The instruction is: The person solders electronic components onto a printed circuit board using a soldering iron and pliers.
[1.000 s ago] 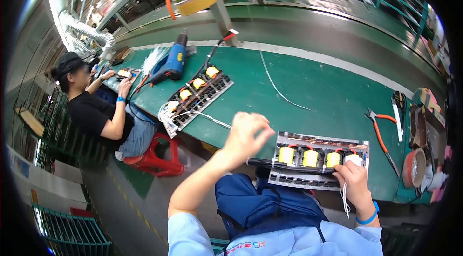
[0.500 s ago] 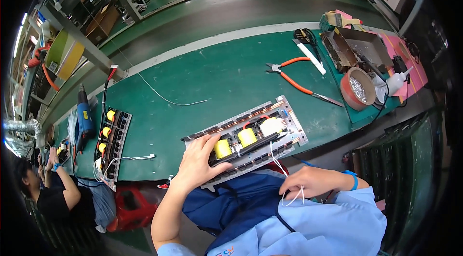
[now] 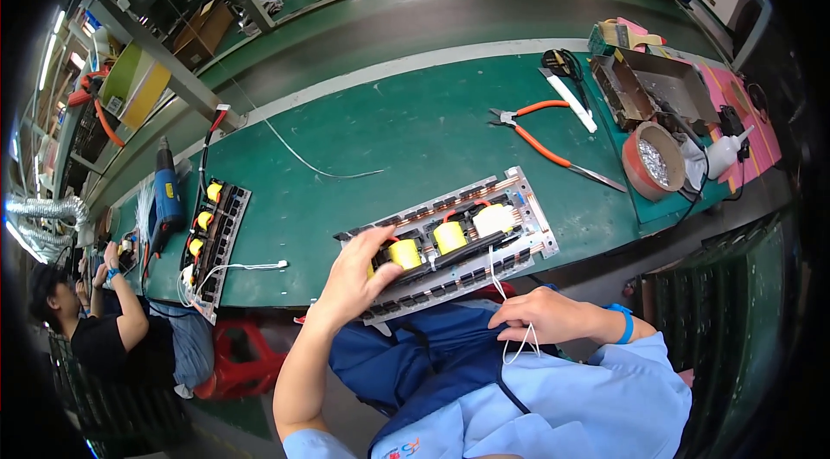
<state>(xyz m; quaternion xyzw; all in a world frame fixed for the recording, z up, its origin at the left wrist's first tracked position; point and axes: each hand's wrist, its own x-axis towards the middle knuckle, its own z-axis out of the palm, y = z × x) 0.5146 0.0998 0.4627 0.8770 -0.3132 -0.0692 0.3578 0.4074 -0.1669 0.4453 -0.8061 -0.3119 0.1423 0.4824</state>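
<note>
A long circuit board (image 3: pixel 415 293) with yellow-wrapped coils, black parts along its edges and a black cable sleeve lies slanted at the bench's front edge, its near side jutting out toward me. My left hand (image 3: pixel 356 276) is closed over its left end, thumb and fingers around the leftmost yellow coil (image 3: pixel 405 254). From the board's right part a thin white wire (image 3: pixel 495 273) runs down to my right hand (image 3: pixel 549 317). That hand pinches the wire in front of my apron, and a loop of it hangs below the fingers.
Orange-handled pliers (image 3: pixel 545 146) and a white-handled blade (image 3: pixel 571 102) lie behind the board. At right stand a round tub (image 3: pixel 635 167) of small metal pieces and a brown box (image 3: pixel 622 105). A second board (image 3: pixel 226 243) and a blue heat gun (image 3: pixel 167 200) are left, near a co-worker (image 3: pixel 112 321).
The whole view has shifted slightly. My left fingers have bunched closer around the leftmost coil. My right hand still holds the white wire, raised a little toward the board.
</note>
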